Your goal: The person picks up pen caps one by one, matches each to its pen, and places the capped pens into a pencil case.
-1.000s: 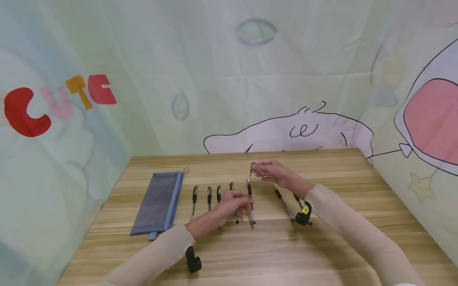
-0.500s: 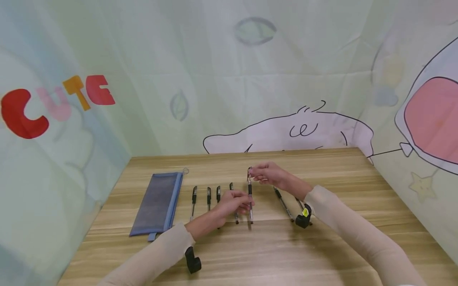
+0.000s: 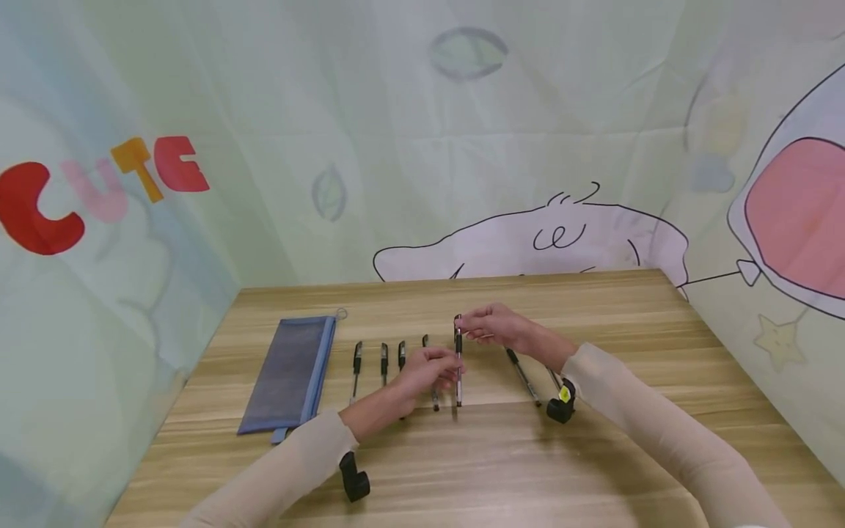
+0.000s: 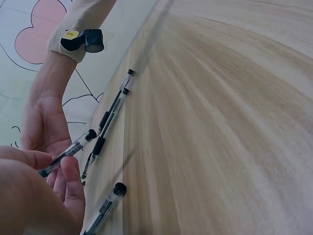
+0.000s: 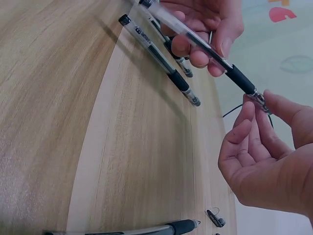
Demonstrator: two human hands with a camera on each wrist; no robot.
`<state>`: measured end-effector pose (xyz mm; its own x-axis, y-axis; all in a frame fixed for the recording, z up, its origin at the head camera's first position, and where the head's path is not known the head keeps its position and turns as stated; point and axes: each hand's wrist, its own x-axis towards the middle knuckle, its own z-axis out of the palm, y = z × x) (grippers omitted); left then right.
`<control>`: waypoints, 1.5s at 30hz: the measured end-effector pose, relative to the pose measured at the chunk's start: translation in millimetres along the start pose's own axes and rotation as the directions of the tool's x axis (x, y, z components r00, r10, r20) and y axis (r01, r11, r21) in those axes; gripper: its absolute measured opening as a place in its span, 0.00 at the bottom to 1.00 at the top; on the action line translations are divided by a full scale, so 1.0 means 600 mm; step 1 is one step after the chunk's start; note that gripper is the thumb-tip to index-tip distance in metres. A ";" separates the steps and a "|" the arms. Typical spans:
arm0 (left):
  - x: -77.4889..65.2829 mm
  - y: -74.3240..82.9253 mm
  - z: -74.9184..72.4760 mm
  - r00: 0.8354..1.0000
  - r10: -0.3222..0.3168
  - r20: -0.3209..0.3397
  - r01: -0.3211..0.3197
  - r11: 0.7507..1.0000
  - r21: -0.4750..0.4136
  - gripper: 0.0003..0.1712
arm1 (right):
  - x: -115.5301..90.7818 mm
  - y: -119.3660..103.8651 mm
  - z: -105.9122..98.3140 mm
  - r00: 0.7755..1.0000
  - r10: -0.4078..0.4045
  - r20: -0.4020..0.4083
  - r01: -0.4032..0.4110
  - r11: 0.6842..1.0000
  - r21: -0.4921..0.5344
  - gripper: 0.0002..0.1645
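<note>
My left hand (image 3: 425, 370) pinches the clear barrel of a black gel pen (image 3: 458, 381), which stands nearly upright in the head view. At its upper end, the thumb and fingers of my right hand (image 3: 498, 325) pinch the pen's cap (image 5: 261, 101), which sits over the tip. In the right wrist view the black grip section shows between the two hands. The barrel's end points out past my left fingers in the left wrist view. Beside the left hand, another capped pen (image 3: 435, 400) lies on the table, partly covered by that hand.
Several capped pens, among them one pen (image 3: 357, 359), lie in a row left of the hands. Beyond them lies a blue mesh zip pouch (image 3: 287, 374). An uncapped pen (image 3: 523, 375) lies to the right. A loose cap (image 5: 215, 219) rests near an exposed pen tip.
The right hand has brought the cap down from above the tip onto the pen. The left hand keeps its hold on the barrel, and the pen has shifted slightly left.
</note>
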<state>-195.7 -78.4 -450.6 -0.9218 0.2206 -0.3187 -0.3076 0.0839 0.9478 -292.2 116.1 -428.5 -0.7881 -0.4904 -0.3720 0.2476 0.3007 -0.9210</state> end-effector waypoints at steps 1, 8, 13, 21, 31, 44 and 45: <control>0.000 0.000 0.000 1.000 0.000 -0.004 0.000 1.000 -0.002 0.18 | 0.000 0.000 0.000 1.000 0.004 -0.006 -0.004 1.000 0.007 0.26; 0.001 -0.003 0.001 1.000 0.005 -0.026 -0.006 1.000 -0.006 0.19 | 0.004 0.004 0.003 1.000 0.003 0.006 -0.003 1.000 -0.009 0.25; 0.003 -0.008 0.004 1.000 0.012 -0.019 -0.012 1.000 -0.009 0.19 | 0.006 0.008 0.003 0.999 -0.024 0.026 0.025 0.999 -0.028 0.25; 0.003 -0.003 0.010 1.000 0.007 -0.007 -0.007 1.000 0.002 0.18 | -0.004 0.014 0.009 0.999 -0.047 -0.022 0.045 0.996 -0.071 0.24; 0.004 0.020 0.008 0.996 -0.082 -0.034 0.080 0.996 -0.041 0.17 | -0.007 0.008 0.016 0.998 -0.043 -0.045 0.037 0.991 -0.129 0.23; 0.005 0.040 0.003 0.996 -0.086 -0.022 0.085 0.994 -0.070 0.17 | -0.019 -0.011 0.027 0.993 -0.085 -0.084 0.072 0.986 -0.148 0.25; 0.005 0.043 0.000 0.997 -0.077 -0.023 0.075 0.995 -0.061 0.17 | -0.020 -0.015 0.027 0.991 -0.108 -0.076 0.095 0.982 -0.161 0.25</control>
<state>-206.4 -75.3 -426.9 -0.9007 0.1913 -0.3901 -0.3898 0.0410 0.9200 -275.6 106.2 -417.5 -0.8507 -0.4565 -0.2605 0.0779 0.3807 -0.9214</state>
